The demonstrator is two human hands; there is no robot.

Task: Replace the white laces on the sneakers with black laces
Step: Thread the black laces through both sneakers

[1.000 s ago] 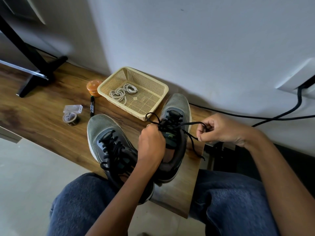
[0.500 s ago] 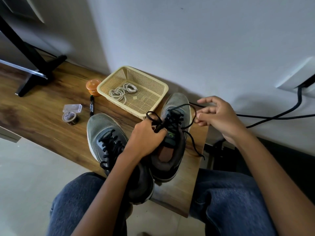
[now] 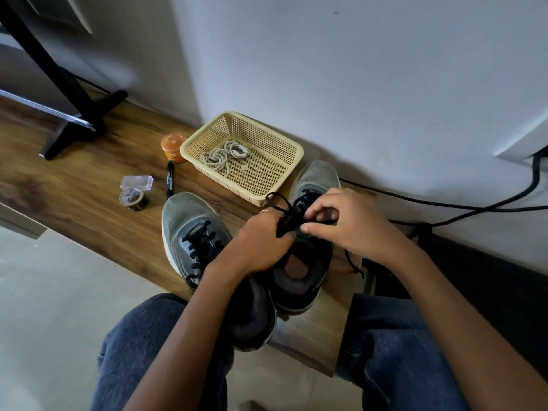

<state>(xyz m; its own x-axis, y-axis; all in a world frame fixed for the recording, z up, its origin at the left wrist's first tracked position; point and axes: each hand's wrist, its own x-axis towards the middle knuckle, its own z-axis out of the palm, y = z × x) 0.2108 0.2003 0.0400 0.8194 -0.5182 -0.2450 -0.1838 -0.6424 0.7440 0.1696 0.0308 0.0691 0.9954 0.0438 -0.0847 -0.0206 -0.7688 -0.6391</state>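
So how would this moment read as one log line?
step: tying black lace | shoe: right sneaker | hands: left, right pinch lace | white laces: in basket

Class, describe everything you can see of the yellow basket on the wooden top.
The yellow basket is a shallow rectangular tray of perforated, plastic-looking mesh with a rolled rim. It sits upright, skewed, on the wooden top near the wall. Coiled white laces lie in its left part. An orange jar stands beside its left corner; whether they touch is unclear.
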